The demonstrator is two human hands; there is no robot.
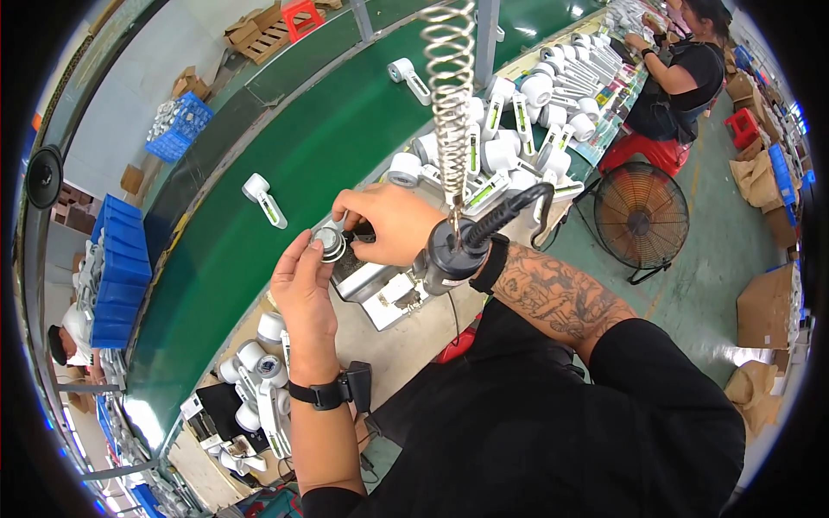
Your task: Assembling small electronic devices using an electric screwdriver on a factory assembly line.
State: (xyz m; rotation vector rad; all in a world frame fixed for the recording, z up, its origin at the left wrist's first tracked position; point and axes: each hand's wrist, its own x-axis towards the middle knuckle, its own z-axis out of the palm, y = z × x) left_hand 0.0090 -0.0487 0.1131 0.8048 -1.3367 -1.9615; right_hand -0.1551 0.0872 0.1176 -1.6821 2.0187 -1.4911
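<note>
**Left hand [302, 281] pinches the round part [328, 243], right hand [393, 224] is close beside**

The round part is in front of the green belt [216, 250], near the metal block [370, 281] on the tabletop [376, 350]. The left grip is nearly closed, with thumb and fingers on the side of the part. The right grip is half bent, with some space between thumb and forefinger; I cannot tell if it has hold of something small.

To handle this part well, I think the left hand should press only the rim, firmly but not hard, so that the face is free. The right fingers should better approach level, without tilting it. The black tool [445, 261] hangs from a spring [447, 95] by the right wrist, so a careful elbow seems wise.
</note>
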